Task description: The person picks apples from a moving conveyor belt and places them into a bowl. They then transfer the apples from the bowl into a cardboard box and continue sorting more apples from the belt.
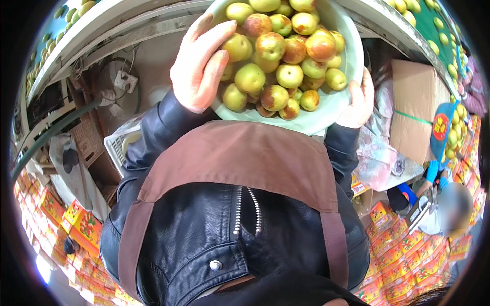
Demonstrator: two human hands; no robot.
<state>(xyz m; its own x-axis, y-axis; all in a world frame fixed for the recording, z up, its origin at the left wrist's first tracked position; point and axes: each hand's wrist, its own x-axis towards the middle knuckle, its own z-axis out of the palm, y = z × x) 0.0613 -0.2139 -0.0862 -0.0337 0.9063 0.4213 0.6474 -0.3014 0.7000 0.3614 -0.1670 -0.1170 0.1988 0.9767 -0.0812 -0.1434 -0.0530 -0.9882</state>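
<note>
A pale green plastic basin (342, 109) holds many green and reddish-brown jujubes (289, 74) in front of my apron (245, 153). My left hand (201, 67), in what looks like a thin pale glove, grips the basin's left side. Its fingers reach over the rim, close against the fruit. At the right side, my right hand (358, 103) clasps the rim with the thumb uppermost; some of its fingers are hidden behind the basin. The basin's far edge runs out of view at the top.
Sorting tables with raised edges (417, 38) carry more fruit on both sides. A cardboard box (411, 107) stands at right, near a person's blue-gloved hand (432, 171). To the left are a white plastic crate (115, 147), a power strip (125, 81) and printed cartons (82, 225).
</note>
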